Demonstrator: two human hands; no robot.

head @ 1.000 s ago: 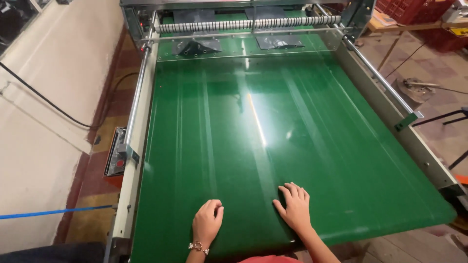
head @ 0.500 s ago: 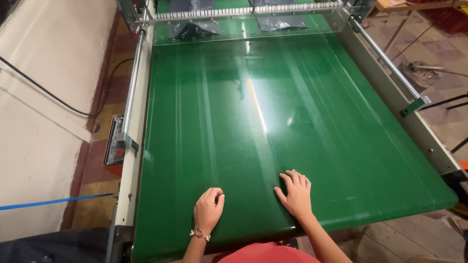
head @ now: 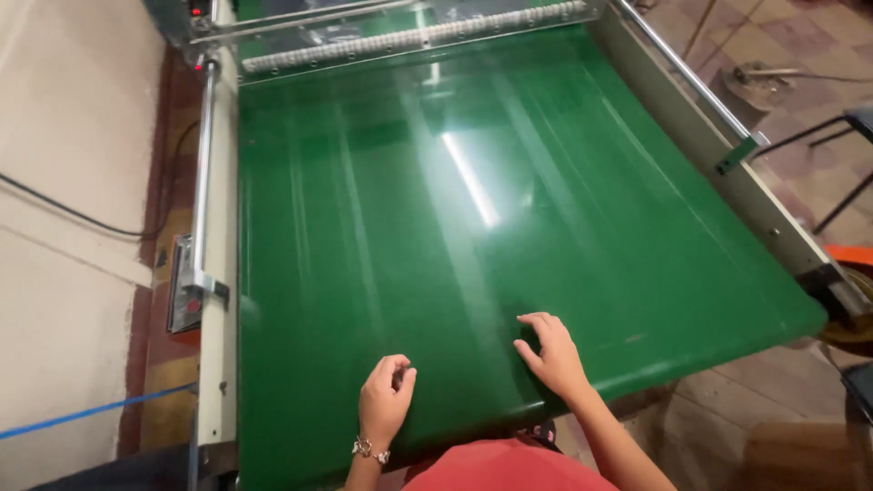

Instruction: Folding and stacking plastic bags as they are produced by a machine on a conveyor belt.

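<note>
Resting on green belt (head: 509, 227), left hand (head: 386, 400) curled, right hand (head: 551, 353) half-open

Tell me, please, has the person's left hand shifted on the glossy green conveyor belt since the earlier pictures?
Cannot tell: the camera itself moved. The left hand rests, fingers curled, near the near edge of the green conveyor belt, about as before, left of the right hand.

A workshop: wide green conveyor belt (head: 473, 236) on bare floor.
</note>
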